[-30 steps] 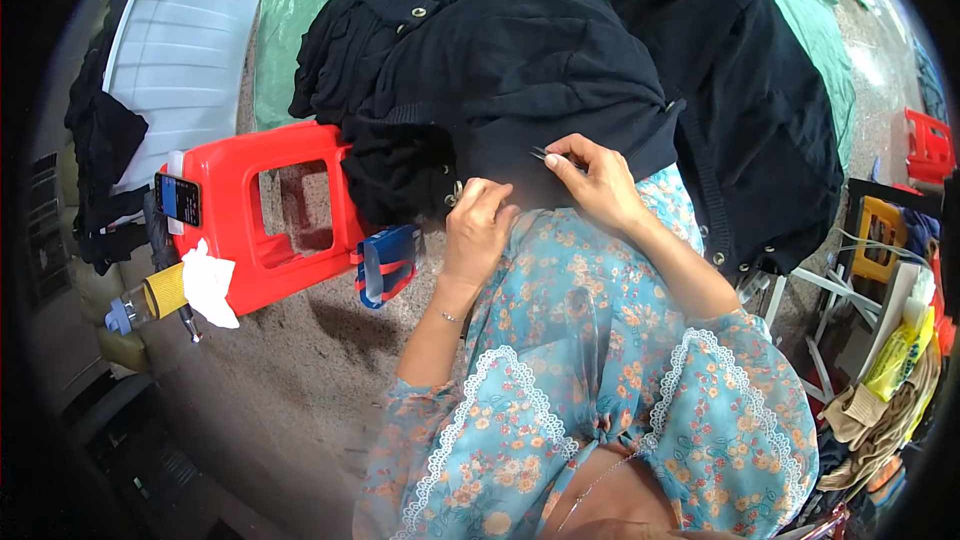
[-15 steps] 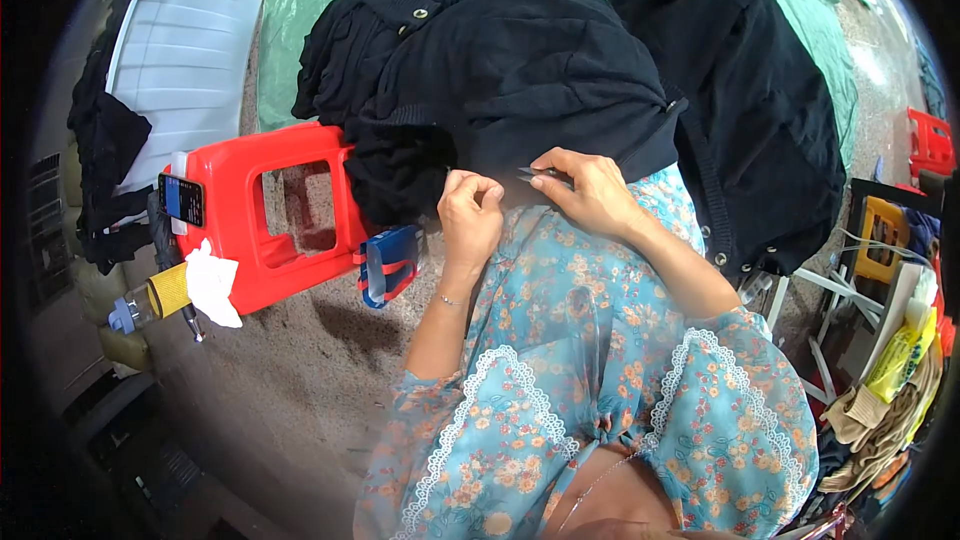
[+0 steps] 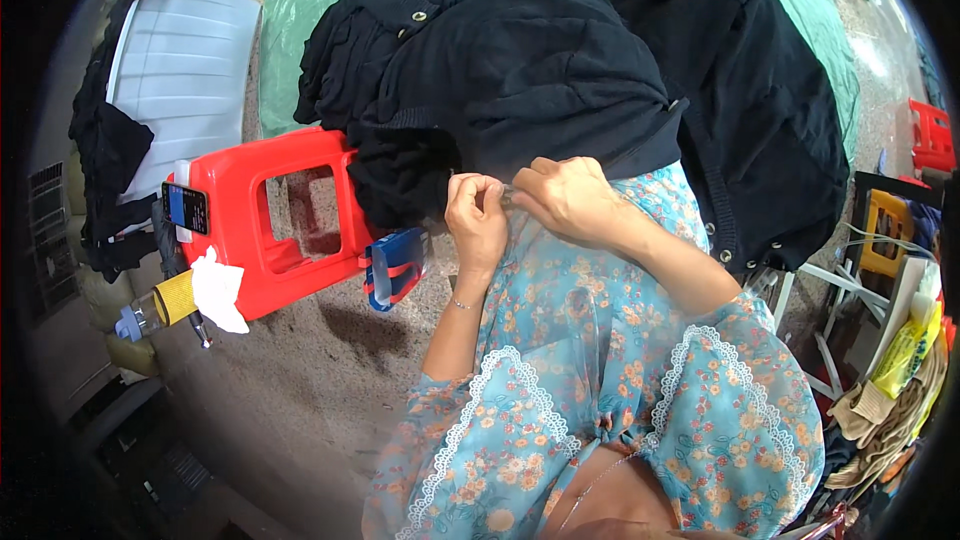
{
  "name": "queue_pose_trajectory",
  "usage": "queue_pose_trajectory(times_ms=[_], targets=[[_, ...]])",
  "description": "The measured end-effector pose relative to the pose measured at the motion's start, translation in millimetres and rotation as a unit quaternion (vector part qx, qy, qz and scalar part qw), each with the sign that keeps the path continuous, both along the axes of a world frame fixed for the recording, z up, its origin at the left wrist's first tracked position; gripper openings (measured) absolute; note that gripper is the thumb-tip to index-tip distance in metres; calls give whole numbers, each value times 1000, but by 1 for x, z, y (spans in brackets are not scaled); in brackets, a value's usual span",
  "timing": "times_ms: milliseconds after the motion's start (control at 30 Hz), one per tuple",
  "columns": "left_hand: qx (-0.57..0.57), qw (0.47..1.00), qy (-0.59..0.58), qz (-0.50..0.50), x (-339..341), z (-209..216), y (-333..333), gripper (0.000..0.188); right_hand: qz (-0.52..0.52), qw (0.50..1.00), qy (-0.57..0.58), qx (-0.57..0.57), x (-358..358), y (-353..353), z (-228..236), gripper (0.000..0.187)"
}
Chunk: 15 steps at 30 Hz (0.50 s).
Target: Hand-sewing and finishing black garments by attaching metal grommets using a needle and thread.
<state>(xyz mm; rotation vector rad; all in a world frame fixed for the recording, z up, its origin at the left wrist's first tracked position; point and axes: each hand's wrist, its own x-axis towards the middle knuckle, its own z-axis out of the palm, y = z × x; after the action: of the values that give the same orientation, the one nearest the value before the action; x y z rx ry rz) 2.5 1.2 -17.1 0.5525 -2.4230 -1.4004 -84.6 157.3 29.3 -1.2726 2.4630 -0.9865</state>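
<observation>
A black knit garment (image 3: 520,70) with ribbed edges and round buttons lies across my lap. At its near edge, my left hand (image 3: 475,220) is closed in a pinch; what lies between the fingertips is too small to make out. My right hand (image 3: 570,198) is closed on small thread snips (image 3: 508,196), mostly hidden by the fingers, and their metal end meets the left fingertips. A dark, bunched part of the garment (image 3: 400,175) hangs just left of my left hand.
A red plastic stool (image 3: 275,160) stands at the left with a phone (image 3: 186,208), white tissue (image 3: 218,290) and a bottle (image 3: 160,308). Beside it hangs a blue case (image 3: 393,268). More black garments (image 3: 740,110) lie at the right, over green sheeting (image 3: 285,50). A pale bin (image 3: 185,70) stands far left.
My right hand has moved left and turned over, bringing the snips to the left fingertips. The snips' pointed blades showed before and are now mostly covered. The left hand has barely shifted.
</observation>
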Motion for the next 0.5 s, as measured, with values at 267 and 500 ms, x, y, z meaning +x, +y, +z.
queue_pose_trajectory(times_ms=[267,500], targets=[[10,1000,8,13,-1,-6,-1,8,-27,999,-6,29,2,1,-6,19],[146,988,2,41,-1,7,2,13,-143,976,-161,-40,5,14,-12,21]])
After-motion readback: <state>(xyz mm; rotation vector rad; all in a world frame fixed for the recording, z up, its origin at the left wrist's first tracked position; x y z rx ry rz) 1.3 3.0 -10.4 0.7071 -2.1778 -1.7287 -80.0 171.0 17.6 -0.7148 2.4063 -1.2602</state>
